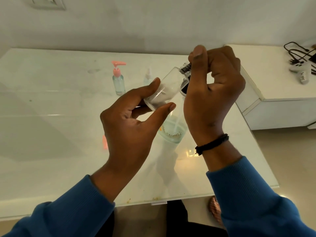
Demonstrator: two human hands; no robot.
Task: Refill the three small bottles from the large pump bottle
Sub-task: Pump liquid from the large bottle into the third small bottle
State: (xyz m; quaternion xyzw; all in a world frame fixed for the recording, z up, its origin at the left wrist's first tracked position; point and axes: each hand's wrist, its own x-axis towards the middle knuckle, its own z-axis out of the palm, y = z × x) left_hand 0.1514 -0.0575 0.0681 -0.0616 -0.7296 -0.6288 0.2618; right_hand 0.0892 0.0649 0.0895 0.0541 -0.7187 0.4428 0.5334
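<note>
My left hand (135, 117) grips the base end of a small clear bottle (168, 86), held tilted above the table (51, 117), its long axis running up and right, neck toward my right hand (213, 86), whose fingers curl round the black cap (185, 68). It looks light, smooth and slippery; I'd hold its body firmly. The large bottle (172, 130) stands beneath.

A small clear bottle (168, 86) is tilted in mid-air, base toward the viewer, its black neck pointing up and away. Below it the large clear bottle (172, 130) stands on the white counter (59, 134), a little liquid with dark specks pooled at its bottom. Farther back stand a small bottle with a pink pump (118, 77) and another small, pale bottle (148, 76), both upright, near each other.
</note>
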